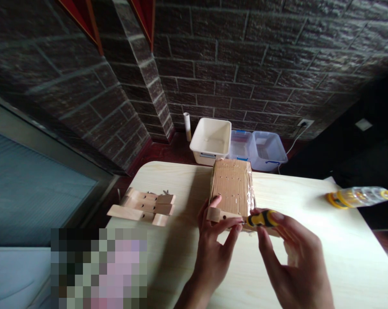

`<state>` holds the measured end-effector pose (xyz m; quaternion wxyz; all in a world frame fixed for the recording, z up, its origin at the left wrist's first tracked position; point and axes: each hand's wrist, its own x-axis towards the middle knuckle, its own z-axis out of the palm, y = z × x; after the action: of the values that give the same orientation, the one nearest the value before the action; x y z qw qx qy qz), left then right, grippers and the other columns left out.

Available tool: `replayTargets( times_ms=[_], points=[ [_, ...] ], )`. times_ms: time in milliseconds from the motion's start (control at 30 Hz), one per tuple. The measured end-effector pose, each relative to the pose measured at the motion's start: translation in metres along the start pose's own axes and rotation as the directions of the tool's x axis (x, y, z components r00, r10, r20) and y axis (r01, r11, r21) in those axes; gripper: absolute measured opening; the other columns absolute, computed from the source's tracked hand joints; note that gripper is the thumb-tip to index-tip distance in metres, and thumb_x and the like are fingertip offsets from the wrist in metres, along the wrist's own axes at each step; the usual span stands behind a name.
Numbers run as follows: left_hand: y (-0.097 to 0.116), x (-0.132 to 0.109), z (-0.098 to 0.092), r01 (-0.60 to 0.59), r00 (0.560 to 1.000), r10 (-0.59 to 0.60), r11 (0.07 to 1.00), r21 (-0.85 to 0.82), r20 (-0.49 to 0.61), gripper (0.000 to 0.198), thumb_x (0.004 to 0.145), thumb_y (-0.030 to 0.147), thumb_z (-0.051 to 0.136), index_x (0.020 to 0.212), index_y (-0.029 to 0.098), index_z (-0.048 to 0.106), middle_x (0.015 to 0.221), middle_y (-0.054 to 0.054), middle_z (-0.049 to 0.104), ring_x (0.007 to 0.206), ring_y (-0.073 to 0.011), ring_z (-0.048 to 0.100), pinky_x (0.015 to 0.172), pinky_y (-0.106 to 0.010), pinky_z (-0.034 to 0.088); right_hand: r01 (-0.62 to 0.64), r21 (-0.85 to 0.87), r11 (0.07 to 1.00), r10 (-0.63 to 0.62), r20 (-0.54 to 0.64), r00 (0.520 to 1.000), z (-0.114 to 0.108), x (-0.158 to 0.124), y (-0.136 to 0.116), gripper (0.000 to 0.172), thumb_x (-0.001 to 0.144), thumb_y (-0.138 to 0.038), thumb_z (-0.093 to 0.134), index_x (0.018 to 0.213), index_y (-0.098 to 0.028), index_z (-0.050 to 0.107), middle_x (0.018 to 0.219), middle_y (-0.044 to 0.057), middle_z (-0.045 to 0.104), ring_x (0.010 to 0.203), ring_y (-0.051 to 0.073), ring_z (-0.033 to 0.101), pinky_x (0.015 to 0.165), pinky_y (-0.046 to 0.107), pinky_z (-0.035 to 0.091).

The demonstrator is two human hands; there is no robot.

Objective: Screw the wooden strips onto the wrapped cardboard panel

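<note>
A cardboard box (231, 184) with rows of small holes and clear tape along its side stands on the table. At its near edge lies a pale wooden piece (216, 214) with a dark hole. My left hand (218, 240) steadies this piece, its thumb and index finger closing in by the screwdriver tip. A short yellow-and-black screwdriver (261, 218) is gripped in my right hand (292, 253), its tip pointing left at the wooden piece. Whether a screw sits under the tip is too small to tell.
Several similar wooden pieces (142, 208) lie at the table's left, with small metal bits behind them. A clear bottle-shaped container with yellow ends (358, 197) lies at the right. Beyond the far edge stand a cream bin (211, 139) and clear plastic boxes (268, 150).
</note>
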<state>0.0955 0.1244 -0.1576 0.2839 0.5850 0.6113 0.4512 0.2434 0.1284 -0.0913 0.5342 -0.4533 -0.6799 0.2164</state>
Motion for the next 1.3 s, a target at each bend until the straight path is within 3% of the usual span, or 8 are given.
replayTargets(
  times_ms=[200, 533, 833, 1067, 1300],
  points=[
    [0.0003, 0.0006, -0.0004, -0.003, 1.0, 0.003, 1.0, -0.017, -0.004, 0.017, 0.094, 0.034, 0.066, 0.105, 0.039, 0.078, 0.164, 0.003, 0.037, 0.15, -0.0286, 0.038, 0.118, -0.056, 0.043, 0.037, -0.008, 0.999, -0.037, -0.001, 0.999, 0.0006, 0.0028, 0.0018, 0.054, 0.088, -0.003, 0.064, 0.135, -0.028, 0.055, 0.12, 0.008, 0.068, 0.102, 0.019, 0.073, 0.085, 0.033, 0.066],
    [-0.0009, -0.0014, -0.0008, -0.025, 1.0, 0.025, 1.0, -0.011, -0.013, 0.019, 0.094, 0.032, 0.066, 0.108, 0.039, 0.077, 0.164, 0.003, 0.036, 0.149, -0.0281, 0.04, 0.119, -0.056, 0.043, -0.003, 0.009, 1.0, 0.002, 0.034, 0.999, 0.0002, 0.0013, -0.004, 0.06, 0.089, -0.003, 0.064, 0.141, -0.029, 0.05, 0.128, 0.011, 0.066, 0.114, 0.025, 0.07, 0.091, 0.043, 0.065],
    [-0.002, 0.0002, 0.0004, -0.028, 1.0, 0.028, 1.0, -0.002, -0.011, 0.019, 0.093, 0.031, 0.068, 0.109, 0.037, 0.077, 0.162, 0.0, 0.039, 0.147, -0.0298, 0.042, 0.118, -0.058, 0.043, 0.012, -0.032, 0.999, -0.013, -0.005, 1.0, 0.0011, 0.0016, 0.0035, 0.055, 0.089, -0.005, 0.064, 0.137, -0.029, 0.053, 0.123, 0.008, 0.069, 0.098, 0.019, 0.074, 0.086, 0.039, 0.066],
    [-0.0021, 0.0002, 0.0003, -0.027, 1.0, 0.027, 1.0, 0.0, -0.007, 0.019, 0.093, 0.032, 0.068, 0.108, 0.038, 0.077, 0.162, 0.001, 0.039, 0.149, -0.0285, 0.041, 0.119, -0.057, 0.042, -0.022, -0.014, 1.0, 0.022, 0.007, 1.0, 0.0005, 0.0018, -0.0018, 0.06, 0.088, -0.003, 0.065, 0.14, -0.028, 0.05, 0.126, 0.01, 0.068, 0.109, 0.024, 0.072, 0.089, 0.044, 0.066],
    [-0.0009, -0.0009, -0.0006, -0.019, 1.0, 0.019, 1.0, 0.009, 0.001, 0.019, 0.095, 0.031, 0.065, 0.107, 0.04, 0.077, 0.164, 0.004, 0.037, 0.15, -0.0279, 0.039, 0.119, -0.055, 0.041, 0.007, 0.007, 1.0, -0.007, -0.037, 0.999, -0.0041, 0.0012, -0.001, 0.053, 0.087, -0.006, 0.067, 0.134, -0.026, 0.055, 0.129, 0.013, 0.068, 0.117, 0.028, 0.07, 0.093, 0.048, 0.064]
  ],
)
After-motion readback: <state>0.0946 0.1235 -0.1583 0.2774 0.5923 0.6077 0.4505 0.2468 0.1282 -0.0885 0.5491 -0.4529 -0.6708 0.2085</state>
